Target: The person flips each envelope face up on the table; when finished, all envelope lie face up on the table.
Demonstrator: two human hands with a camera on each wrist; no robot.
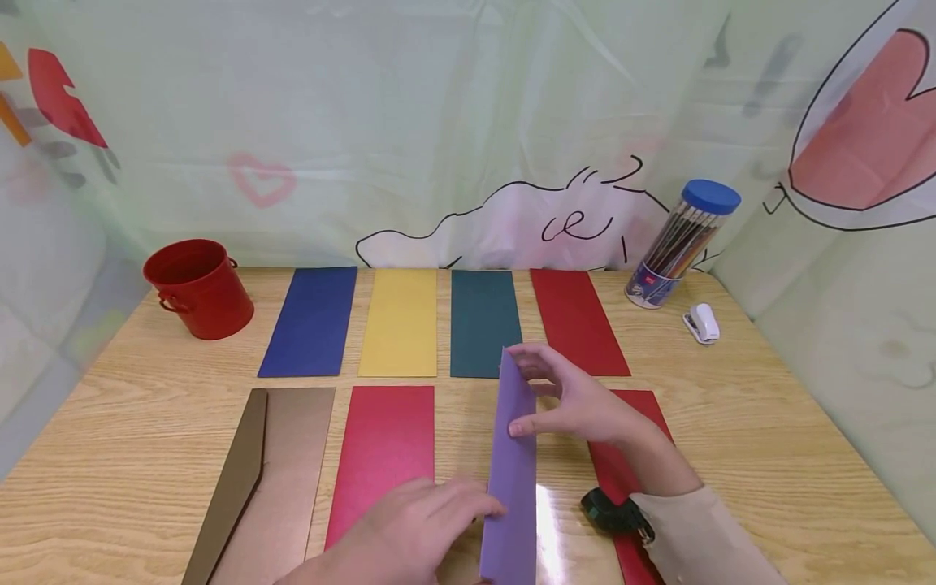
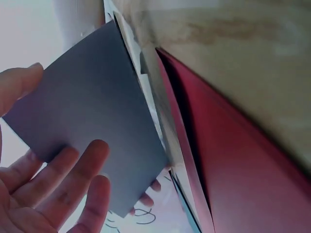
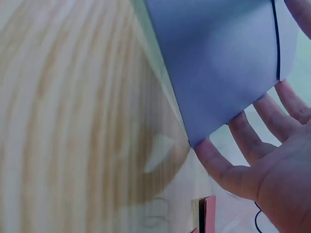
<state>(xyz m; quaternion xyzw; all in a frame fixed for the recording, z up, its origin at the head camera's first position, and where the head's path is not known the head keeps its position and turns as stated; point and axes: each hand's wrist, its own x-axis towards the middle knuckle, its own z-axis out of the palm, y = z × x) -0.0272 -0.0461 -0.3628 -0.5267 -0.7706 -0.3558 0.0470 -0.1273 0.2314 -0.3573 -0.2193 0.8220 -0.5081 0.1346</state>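
Pale green curtain, printed with cartoon outlines and a large heart, hangs in soft folds beyond the right hand and down both sides. Beneath the hand spreads a wood-grain counter, bright glare streaking its near side.

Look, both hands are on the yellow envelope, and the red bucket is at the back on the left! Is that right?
Not quite: the colour is wrong. The head view shows the left hand and right hand on the purple envelope; the yellow envelope lies on the table. The red bucket is at the back on the left, as you said.
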